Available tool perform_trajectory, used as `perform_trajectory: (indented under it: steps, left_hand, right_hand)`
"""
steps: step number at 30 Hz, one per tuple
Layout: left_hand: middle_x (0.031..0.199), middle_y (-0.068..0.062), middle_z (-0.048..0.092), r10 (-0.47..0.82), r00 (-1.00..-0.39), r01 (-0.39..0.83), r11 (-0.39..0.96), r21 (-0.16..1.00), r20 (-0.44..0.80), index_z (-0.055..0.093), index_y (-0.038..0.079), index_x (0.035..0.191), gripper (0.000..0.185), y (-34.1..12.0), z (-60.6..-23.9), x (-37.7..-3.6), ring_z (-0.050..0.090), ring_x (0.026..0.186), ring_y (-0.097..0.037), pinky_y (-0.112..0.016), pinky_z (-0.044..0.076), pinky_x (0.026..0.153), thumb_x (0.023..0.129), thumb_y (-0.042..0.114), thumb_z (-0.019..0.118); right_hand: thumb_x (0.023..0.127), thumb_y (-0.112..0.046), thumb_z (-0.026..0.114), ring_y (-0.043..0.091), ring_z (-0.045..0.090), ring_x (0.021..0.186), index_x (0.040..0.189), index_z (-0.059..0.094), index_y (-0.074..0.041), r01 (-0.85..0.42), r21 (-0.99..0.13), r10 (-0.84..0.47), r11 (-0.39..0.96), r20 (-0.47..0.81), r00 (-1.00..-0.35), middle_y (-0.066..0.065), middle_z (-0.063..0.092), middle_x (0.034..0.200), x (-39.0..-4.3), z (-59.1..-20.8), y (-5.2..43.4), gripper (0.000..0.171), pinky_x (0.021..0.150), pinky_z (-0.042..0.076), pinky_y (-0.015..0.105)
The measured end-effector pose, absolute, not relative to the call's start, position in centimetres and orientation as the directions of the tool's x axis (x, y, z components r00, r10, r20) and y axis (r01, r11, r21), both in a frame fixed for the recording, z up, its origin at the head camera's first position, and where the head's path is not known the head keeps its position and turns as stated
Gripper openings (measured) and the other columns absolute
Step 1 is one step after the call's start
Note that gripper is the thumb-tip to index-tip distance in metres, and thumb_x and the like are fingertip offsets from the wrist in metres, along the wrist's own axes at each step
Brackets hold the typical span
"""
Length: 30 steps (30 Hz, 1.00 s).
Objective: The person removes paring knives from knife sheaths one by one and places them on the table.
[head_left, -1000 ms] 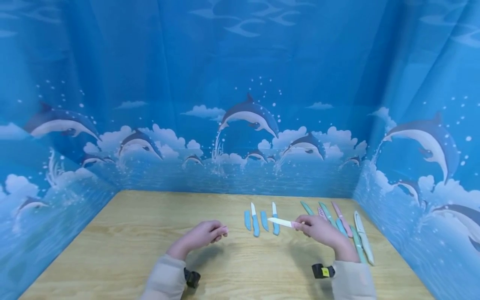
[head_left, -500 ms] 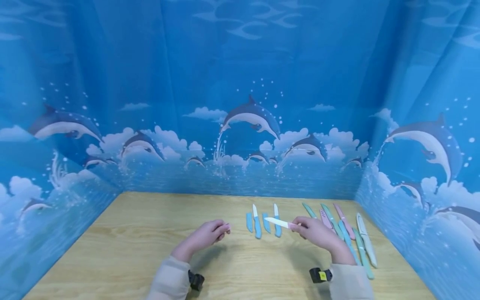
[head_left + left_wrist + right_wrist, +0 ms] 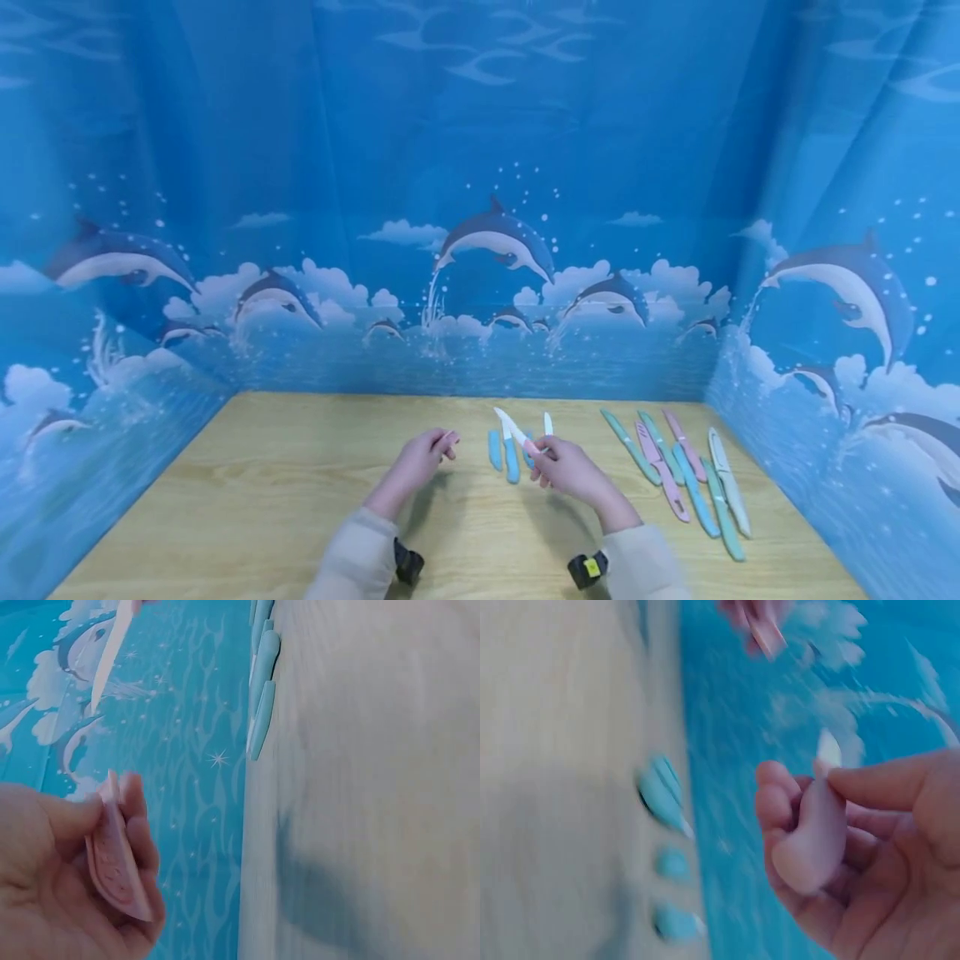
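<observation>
My left hand (image 3: 420,462) is raised above the table and pinches a pink knife sheath (image 3: 116,859) between thumb and fingers. To its right, my right hand (image 3: 572,471) grips a small knife by its pink handle (image 3: 814,840), fingers curled round it. Its white blade (image 3: 510,425) points up and to the left, apart from the sheath. Behind the held knife, a blue-handled knife (image 3: 512,462) lies on the table beside a blue sheath (image 3: 494,450). A second blue knife (image 3: 547,423) and sheath are partly hidden by my right hand.
At the right of the wooden table (image 3: 300,500) lies a loose group: green knives (image 3: 628,446), a pink slotted tool (image 3: 663,475), a pink piece (image 3: 684,444), a blue one (image 3: 696,492) and a pale green sheathed knife (image 3: 729,483). A dolphin-print curtain (image 3: 450,350) borders the table's back and sides.
My right hand has moved left with the knife, and the blade has swung from pointing left to pointing up-left. My left hand stays nearly in place with the sheath.
</observation>
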State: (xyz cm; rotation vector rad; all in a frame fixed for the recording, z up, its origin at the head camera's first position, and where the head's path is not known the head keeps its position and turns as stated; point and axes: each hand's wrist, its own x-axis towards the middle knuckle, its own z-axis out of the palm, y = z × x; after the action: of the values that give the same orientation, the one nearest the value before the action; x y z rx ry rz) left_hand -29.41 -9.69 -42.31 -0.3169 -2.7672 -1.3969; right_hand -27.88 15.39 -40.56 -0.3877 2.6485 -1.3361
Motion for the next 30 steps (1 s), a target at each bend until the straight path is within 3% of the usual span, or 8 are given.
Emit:
perform_trajectory:
  steps: [5, 8, 12, 18, 25, 30]
  left_hand:
    - [0.084, -0.019, 0.067, 0.109, -0.991, 0.133, 0.601, 0.788, 0.083, 0.066, -0.001, 0.104, 0.035, -9.3, -42.0, -31.1, 0.063, 0.077, -0.03, -0.04, 0.05, 0.082, 0.103, 0.029, 0.048]
    - [0.093, -0.024, 0.068, 0.037, -0.998, 0.063, 0.595, 0.801, 0.051, 0.065, -0.004, 0.11, 0.032, -9.3, -41.9, -32.0, 0.066, 0.086, -0.034, -0.041, 0.05, 0.089, 0.1, 0.024, 0.054]
    - [0.111, -0.022, 0.067, -0.07, -0.998, -0.034, 0.535, 0.844, 0.004, 0.063, -0.008, 0.117, 0.03, -9.2, -42.1, -33.1, 0.065, 0.099, -0.031, -0.04, 0.053, 0.085, 0.094, 0.013, 0.061]
    - [0.101, -0.021, 0.069, -0.138, -0.99, -0.109, 0.543, 0.833, -0.039, 0.067, -0.009, 0.104, 0.023, -9.3, -43.0, -34.4, 0.065, 0.089, -0.027, -0.033, 0.053, 0.077, 0.089, 0.008, 0.066]
    - [0.092, -0.021, 0.068, -0.137, -0.988, -0.133, 0.537, 0.833, -0.07, 0.066, -0.011, 0.096, 0.02, -9.5, -43.9, -35.4, 0.063, 0.069, -0.018, -0.025, 0.054, 0.062, 0.082, 0.001, 0.073]
    - [0.086, -0.019, 0.068, -0.121, -0.992, -0.108, 0.583, 0.805, -0.045, 0.068, -0.01, 0.09, 0.017, -9.3, -44.0, -35.7, 0.062, 0.07, -0.018, -0.027, 0.053, 0.064, 0.079, 0.001, 0.075]
  right_hand:
    - [0.099, -0.017, 0.053, 0.014, 0.056, 0.059, 0.112, 0.058, 0.003, -0.126, -0.832, -0.277, 0.54, -0.034, -0.96, 0.009, 0.069, 0.084, -29.3, -41.6, 12.3, 0.024, 0.055, 0.046, 0.028]
    - [0.096, -0.015, 0.057, 0.016, 0.062, 0.069, 0.109, 0.061, 0.005, -0.095, -0.846, -0.239, 0.524, -0.039, -0.97, 0.011, 0.069, 0.082, -30.4, -42.2, 10.7, 0.024, 0.065, 0.051, 0.029]
    - [0.093, -0.013, 0.062, 0.014, 0.059, 0.068, 0.107, 0.062, 0.007, -0.027, -0.848, -0.163, 0.53, -0.07, -0.984, 0.01, 0.065, 0.078, -32.0, -42.9, 8.7, 0.025, 0.065, 0.052, 0.028]
    - [0.087, -0.008, 0.067, 0.012, 0.055, 0.057, 0.103, 0.063, 0.01, -0.006, -0.818, -0.103, 0.575, -0.065, -0.993, 0.012, 0.065, 0.077, -33.5, -43.7, 6.7, 0.024, 0.055, 0.05, 0.024]
    - [0.083, -0.006, 0.071, 0.016, 0.061, 0.061, 0.082, 0.068, 0.004, -0.016, -0.765, -0.065, 0.644, -0.034, -0.997, 0.012, 0.067, 0.066, -33.7, -43.9, 5.5, 0.01, 0.066, 0.051, 0.028]
    - [0.079, -0.003, 0.073, 0.015, 0.06, 0.056, 0.066, 0.068, 0.001, -0.063, -0.714, -0.07, 0.697, 0.02, -0.997, 0.01, 0.064, 0.056, -33.8, -43.9, 5.0, 0.015, 0.07, 0.052, 0.031]
